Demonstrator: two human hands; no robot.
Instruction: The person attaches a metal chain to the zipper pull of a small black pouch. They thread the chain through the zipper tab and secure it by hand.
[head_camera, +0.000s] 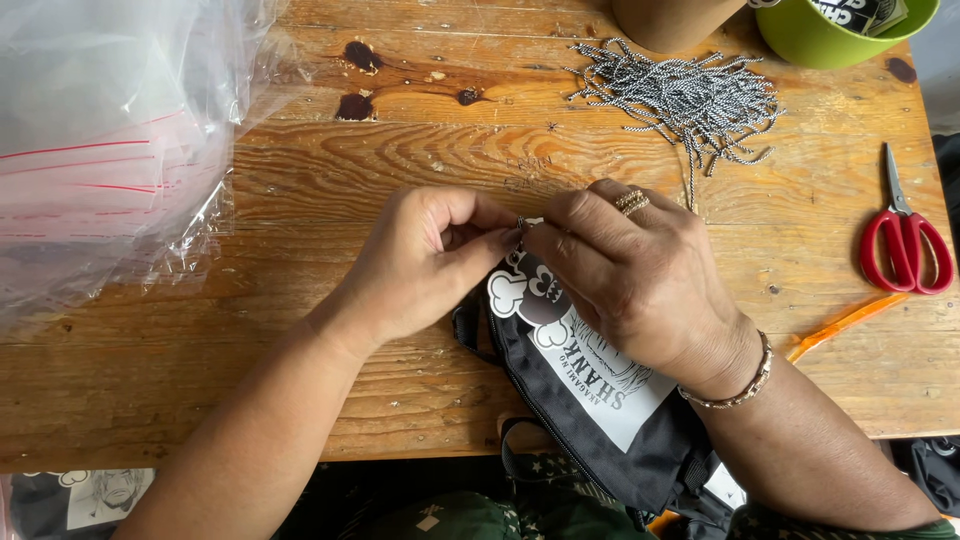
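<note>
Two hands pinch a small metal piece at a pouch's top corner.

The black fabric pouch with white printed panel (580, 390) lies nearest, partly hidden under the right hand (640, 285). The left hand (425, 260) meets it fingertip to fingertip, both closed on the barely visible small metal zip pull (522, 222); beyond lies a heap of black-and-white twisted cords (690, 100).

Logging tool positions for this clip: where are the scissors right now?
The red-handled scissors lie on the wooden table at its right edge, beyond the right hand, above an orange strip.

Black pouch (590, 400) (white printed panel); black-white twisted cords (690, 100); red scissors (905, 245); green bowl (810, 40).
</note>
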